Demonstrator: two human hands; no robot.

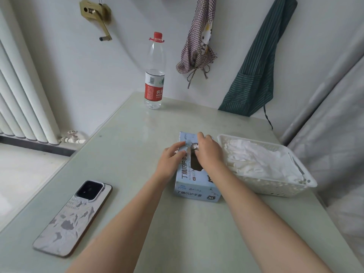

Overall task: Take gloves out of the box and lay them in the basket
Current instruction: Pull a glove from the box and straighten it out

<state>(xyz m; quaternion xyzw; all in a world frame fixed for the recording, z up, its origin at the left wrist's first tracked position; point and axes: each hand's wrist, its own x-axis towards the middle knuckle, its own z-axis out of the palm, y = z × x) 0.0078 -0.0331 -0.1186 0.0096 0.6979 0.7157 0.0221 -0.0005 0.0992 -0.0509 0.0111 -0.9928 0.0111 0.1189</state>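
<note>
A light blue glove box [197,186] marked XL lies in the middle of the table, its oval opening facing up. My left hand [170,158] grips the box's left top edge, with its fingers curled over the top. My right hand [209,152] is over the opening's far end, and its fingertips pinch a small pale bit of glove [194,146] there. Just right of the box and touching it stands a white perforated basket [295,186]. A pile of white gloves [256,158] lies in it.
A phone [74,217] lies face down near the table's front left. A plastic water bottle [154,79] with a red cap stands at the back edge. Two aprons [254,75] hang on the wall behind. A radiator [23,107] is at the left.
</note>
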